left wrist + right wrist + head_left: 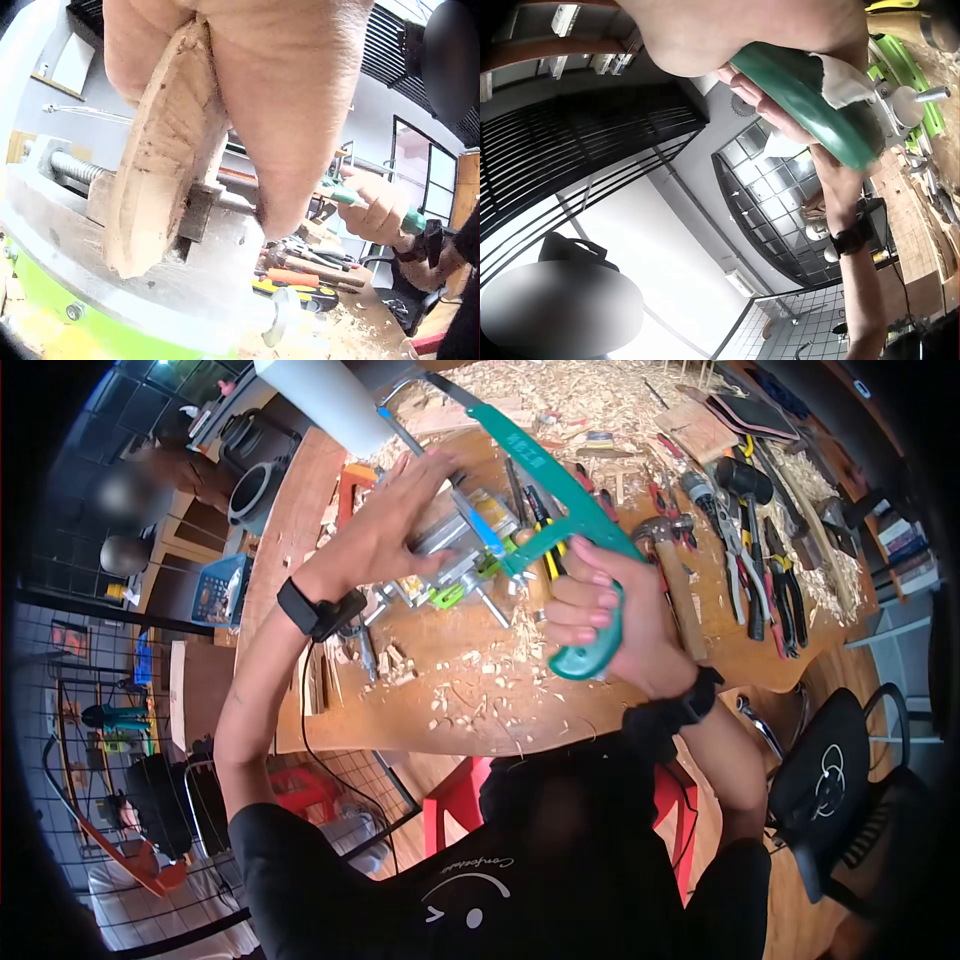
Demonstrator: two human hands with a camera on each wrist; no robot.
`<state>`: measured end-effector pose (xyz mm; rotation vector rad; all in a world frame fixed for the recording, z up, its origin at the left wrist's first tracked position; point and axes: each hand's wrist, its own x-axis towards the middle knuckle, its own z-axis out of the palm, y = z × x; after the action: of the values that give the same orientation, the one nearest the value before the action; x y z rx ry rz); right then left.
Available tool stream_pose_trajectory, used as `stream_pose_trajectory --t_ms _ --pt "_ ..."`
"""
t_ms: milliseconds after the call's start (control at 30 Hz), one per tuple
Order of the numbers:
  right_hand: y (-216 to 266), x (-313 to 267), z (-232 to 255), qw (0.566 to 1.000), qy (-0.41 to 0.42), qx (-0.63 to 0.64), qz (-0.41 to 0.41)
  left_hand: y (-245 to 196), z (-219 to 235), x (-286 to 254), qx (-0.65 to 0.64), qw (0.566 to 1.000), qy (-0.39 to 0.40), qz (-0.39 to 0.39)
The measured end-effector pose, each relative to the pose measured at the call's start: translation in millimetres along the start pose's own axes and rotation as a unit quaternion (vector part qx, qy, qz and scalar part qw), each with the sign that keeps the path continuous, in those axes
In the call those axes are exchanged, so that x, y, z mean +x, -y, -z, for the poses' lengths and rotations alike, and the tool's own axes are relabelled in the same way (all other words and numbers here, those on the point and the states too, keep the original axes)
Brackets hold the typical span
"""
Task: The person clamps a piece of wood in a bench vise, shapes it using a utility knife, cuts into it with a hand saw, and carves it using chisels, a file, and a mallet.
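My right hand point(620, 600) grips the green handle of a hacksaw point(535, 460), its fingers curled round it. The blue blade slants from the handle past the fingertips of my left hand point(380, 525). A small metal vise point(470, 578) with light green parts stands under that hand. Clamped in its jaws in the left wrist view is a rounded piece of wood point(150, 180), standing up toward the palm. My left hand spans over the wood, thumb spread apart from the fingers. In the head view the hand hides the wood. The right wrist view shows the green saw handle point(810, 112) in the palm.
Right of the saw lie a hammer point(675, 565), pliers point(790, 600) and a black mallet point(745, 480). Wood shavings point(600, 400) cover the table's far side. A white cylinder point(325, 405) stands at the far left. A blue basket point(220, 590) is beyond the table's left edge.
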<state>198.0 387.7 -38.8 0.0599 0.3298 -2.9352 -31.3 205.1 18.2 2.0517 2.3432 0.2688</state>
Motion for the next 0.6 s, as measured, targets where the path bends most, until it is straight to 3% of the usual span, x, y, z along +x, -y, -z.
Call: stream_pose_trajectory --t_ms 300,467,600 --pt "-27 -86 -1 0.997 -0.07 -0.001 -0.015 12 -10 -4 0.007 0.999 -0.039 -0.029" --pt "-23 -71 -9 0.996 -0.065 -0.065 0.006 18 -13 -3 0.005 0.998 -0.043 -0.047" --pt "-17 -23 -2 0.999 -0.028 -0.036 0.024 12 -9 1 0.008 0.998 -0.02 -0.057"
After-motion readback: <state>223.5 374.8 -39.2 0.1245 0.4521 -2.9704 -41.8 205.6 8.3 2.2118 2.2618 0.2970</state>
